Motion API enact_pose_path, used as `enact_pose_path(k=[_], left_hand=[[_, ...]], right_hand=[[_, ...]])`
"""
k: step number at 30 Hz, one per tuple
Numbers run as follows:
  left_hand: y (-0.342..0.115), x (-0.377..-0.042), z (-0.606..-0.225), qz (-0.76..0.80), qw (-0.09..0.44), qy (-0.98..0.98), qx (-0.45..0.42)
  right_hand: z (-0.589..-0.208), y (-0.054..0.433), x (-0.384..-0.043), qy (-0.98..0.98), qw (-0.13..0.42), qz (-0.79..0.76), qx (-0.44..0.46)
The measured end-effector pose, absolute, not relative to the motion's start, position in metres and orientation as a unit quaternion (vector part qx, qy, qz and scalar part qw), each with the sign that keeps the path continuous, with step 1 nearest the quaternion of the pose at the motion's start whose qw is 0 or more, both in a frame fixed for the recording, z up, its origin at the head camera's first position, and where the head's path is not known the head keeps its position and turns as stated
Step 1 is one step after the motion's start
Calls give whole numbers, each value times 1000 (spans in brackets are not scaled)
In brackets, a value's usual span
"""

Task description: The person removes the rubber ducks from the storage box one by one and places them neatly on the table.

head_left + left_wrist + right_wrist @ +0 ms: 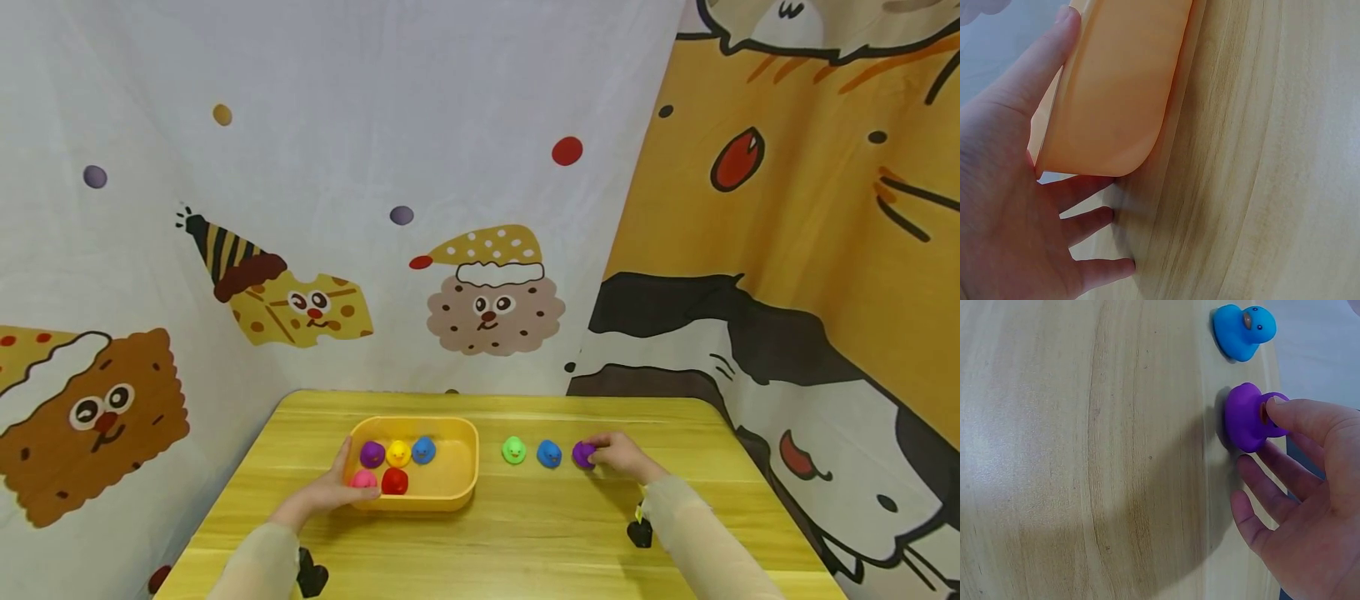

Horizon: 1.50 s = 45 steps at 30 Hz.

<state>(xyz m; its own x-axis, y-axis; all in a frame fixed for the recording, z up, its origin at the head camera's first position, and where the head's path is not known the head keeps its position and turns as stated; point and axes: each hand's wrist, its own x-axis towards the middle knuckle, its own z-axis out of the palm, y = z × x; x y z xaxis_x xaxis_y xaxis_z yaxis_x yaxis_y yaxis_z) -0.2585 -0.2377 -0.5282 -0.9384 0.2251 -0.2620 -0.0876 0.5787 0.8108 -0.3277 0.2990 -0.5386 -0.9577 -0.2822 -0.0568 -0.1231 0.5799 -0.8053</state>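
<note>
A purple rubber duck (1244, 419) stands upright on the table at the right end of a short row. My right hand (618, 454) pinches its head, thumb over the face and index finger behind; the other fingers spread below. Beside it in the row are a blue duck (549, 454) and a green duck (513, 450). At the left, my left hand (330, 487) rests at the near left corner of a yellow plastic bin (453, 501). Its thumb lies straight along the rim and its other fingers reach out spread by the side wall.
Inside the bin sit a purple duck (372, 454), a yellow duck (398, 453), a blue duck (423, 450), a pink duck (363, 478) and a red duck (394, 481). A wooden table (525, 550) carries everything. Printed cloth (337, 125) hangs behind it and along the sides.
</note>
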Motion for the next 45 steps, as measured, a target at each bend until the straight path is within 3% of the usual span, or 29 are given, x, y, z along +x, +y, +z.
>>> enact_pose_path(k=[26, 32, 45], left_hand=[[-241, -262, -533, 472, 174, 863, 53], [-241, -261, -531, 473, 173, 862, 54], [-244, -264, -539, 487, 171, 856, 34]], right_hand=[[-529, 291, -328, 881, 121, -445, -103], [-518, 288, -338, 894, 105, -425, -97], [-500, 239, -353, 877, 113, -450, -122]])
